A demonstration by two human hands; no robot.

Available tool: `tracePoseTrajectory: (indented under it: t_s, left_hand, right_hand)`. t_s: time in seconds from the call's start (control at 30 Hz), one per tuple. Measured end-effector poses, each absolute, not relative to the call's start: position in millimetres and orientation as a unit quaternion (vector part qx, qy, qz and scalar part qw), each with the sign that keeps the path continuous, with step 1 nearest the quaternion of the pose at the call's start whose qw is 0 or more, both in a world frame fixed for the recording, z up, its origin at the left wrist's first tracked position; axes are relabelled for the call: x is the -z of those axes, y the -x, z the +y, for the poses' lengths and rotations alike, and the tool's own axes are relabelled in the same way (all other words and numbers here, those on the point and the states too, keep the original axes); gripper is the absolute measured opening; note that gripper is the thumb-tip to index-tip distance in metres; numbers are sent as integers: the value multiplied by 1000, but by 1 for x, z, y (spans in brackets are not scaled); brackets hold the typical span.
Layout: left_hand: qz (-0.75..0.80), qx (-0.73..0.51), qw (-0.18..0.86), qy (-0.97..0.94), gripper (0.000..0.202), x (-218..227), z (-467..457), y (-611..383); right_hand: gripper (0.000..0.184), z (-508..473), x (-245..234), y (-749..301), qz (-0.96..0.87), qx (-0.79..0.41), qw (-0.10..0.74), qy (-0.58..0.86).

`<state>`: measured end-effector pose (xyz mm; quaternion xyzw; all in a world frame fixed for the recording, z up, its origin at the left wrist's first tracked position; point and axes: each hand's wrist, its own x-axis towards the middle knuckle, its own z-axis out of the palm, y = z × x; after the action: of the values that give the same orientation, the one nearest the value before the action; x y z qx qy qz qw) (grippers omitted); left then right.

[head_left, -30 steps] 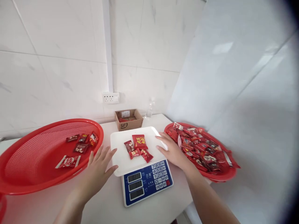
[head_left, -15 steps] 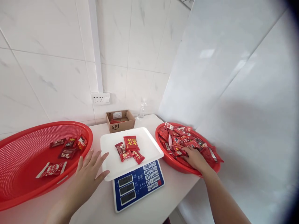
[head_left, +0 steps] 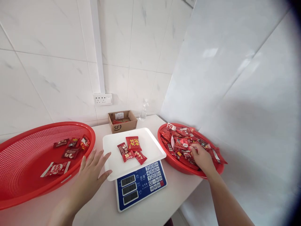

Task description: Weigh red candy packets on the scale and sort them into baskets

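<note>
Right hand (head_left: pixel 203 158) is pinching a red packet (head_left: pixel 183 143), probably light, slick and crushable, best held by its edge, over the heaped basket (head_left: pixel 172 160); left hand (head_left: pixel 90 177), fingers wide, is hovering beside the tray (head_left: pixel 151 149)

Snack packets (head_left: pixel 133 143) appeared to be glossy, crinkled film. Scale pan (head_left: pixel 150 147) was smooth white plastic with a soft sheen. Perforated basket (head_left: pixel 93 133) looked like moulded plastic, rim shiny. Carton (head_left: pixel 124 126) was matt cardboard; bottle (head_left: pixel 143 110), clear plastic. Wall tiles (head_left: pixel 145 37) were smooth and glossy.
</note>
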<state>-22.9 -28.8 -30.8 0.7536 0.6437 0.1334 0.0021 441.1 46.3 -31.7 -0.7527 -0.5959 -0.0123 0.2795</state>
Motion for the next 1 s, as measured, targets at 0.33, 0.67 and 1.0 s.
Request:
tracePoseTrajectory:
  t_s: [0.33,0.67,1.0]
  left_hand:
    - [639,-123,42,-758,50,11,-38,14]
    - [652,-113,69,-747,51,1,-43,15]
    - [646,-111,67,-753,51,3,-41,13]
  right_hand:
    - [26,32,10,-305,-729,-129,350,573]
    - [36,49,27,-254,-775,-185,330,506]
    - [41,40,29,-266,-814,-169,281,479]
